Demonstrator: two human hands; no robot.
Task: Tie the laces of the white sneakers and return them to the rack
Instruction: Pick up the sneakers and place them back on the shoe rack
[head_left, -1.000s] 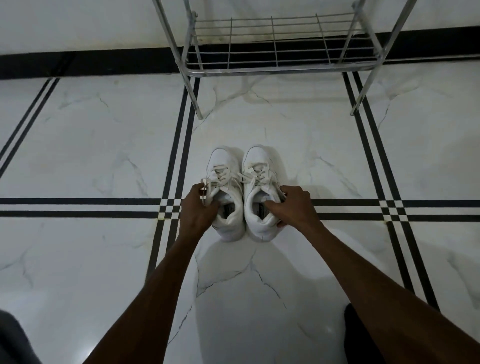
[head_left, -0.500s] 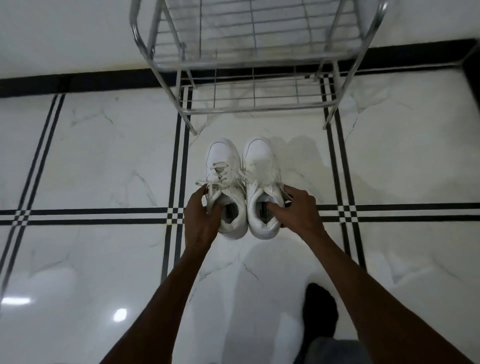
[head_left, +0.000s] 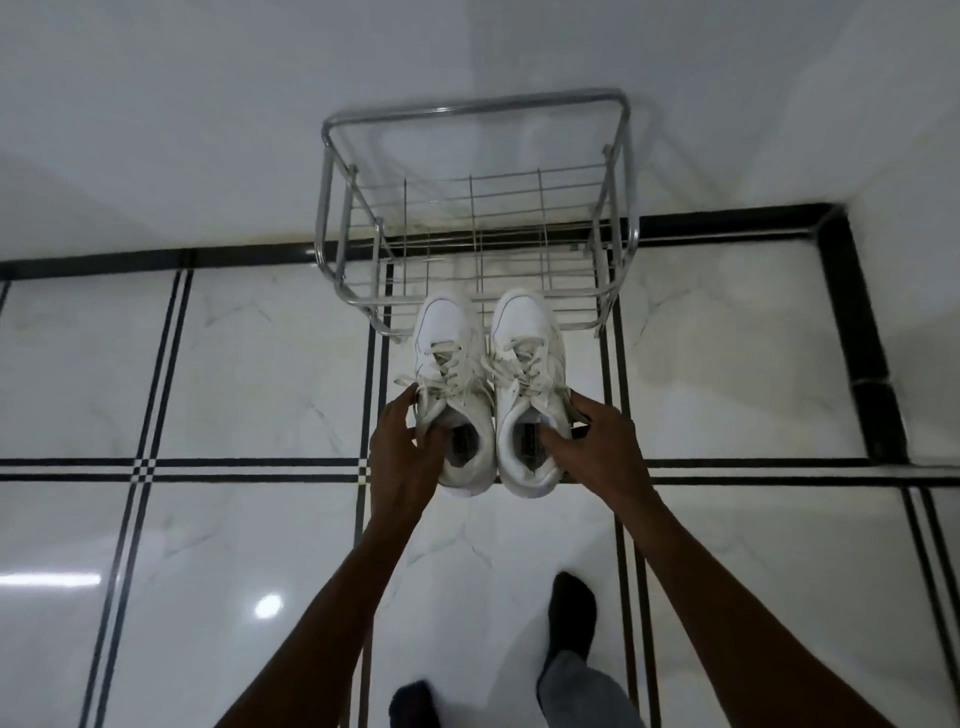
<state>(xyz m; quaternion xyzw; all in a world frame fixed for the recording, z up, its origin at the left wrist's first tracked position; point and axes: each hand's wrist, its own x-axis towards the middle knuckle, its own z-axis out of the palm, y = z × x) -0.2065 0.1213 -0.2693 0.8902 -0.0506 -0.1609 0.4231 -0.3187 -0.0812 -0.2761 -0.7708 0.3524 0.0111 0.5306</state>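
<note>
Two white sneakers hang side by side above the floor, toes pointing at the rack. My left hand (head_left: 408, 447) grips the left sneaker (head_left: 452, 384) at its collar, fingers inside the opening. My right hand (head_left: 592, 447) holds the right sneaker (head_left: 527, 379) the same way. Both pairs of laces look knotted, with loose ends hanging over the sides. The silver wire shoe rack (head_left: 472, 208) stands against the wall straight ahead; the sneaker toes overlap its front lower rail in view.
White marble floor (head_left: 234, 374) with black inlay lines and a black border along the wall. The rack's shelves hold nothing. My feet in dark socks (head_left: 571, 613) stand below the arms. A wall corner lies at the right.
I have stood up and stepped toward the rack. Both sneakers have left the floor in my hands and moved forward to the rack's front edge.
</note>
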